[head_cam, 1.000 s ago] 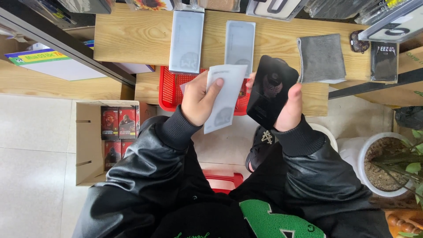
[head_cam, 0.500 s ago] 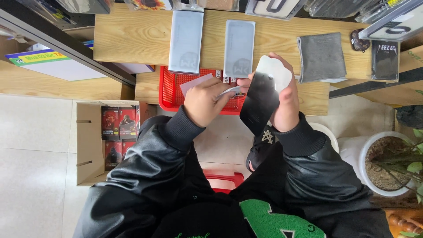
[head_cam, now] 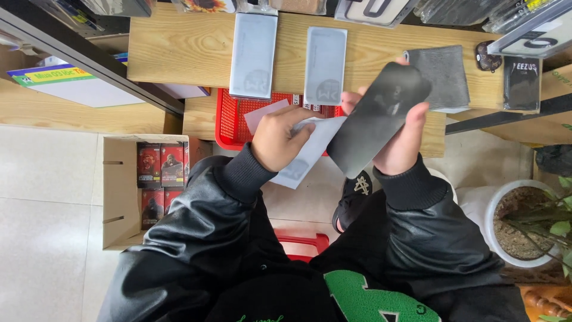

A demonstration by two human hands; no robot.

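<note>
My right hand (head_cam: pixel 398 140) grips a dark, glossy rectangular sheet with rounded corners (head_cam: pixel 376 116), tilted up toward the wooden shelf (head_cam: pixel 179 56). My left hand (head_cam: pixel 279 137) holds a pale grey flat sleeve (head_cam: pixel 310 149) that slants down beneath the dark sheet and touches its lower edge. Both hands hover over a red mesh basket (head_cam: pixel 235 122). Two grey flat packets (head_cam: pixel 253 53) (head_cam: pixel 325 64) lie side by side on the shelf just beyond the hands.
A grey cloth (head_cam: pixel 444 77) and a small black packet (head_cam: pixel 521 83) lie on the shelf's right part. An open cardboard box of red and black cartons (head_cam: pixel 158 179) stands on the floor at left. A white plant pot (head_cam: pixel 524 226) stands at right.
The right hand turned the sheet from its pale side back to its dark side and raised it. The left hand brought the pale sleeve down under the sheet.
</note>
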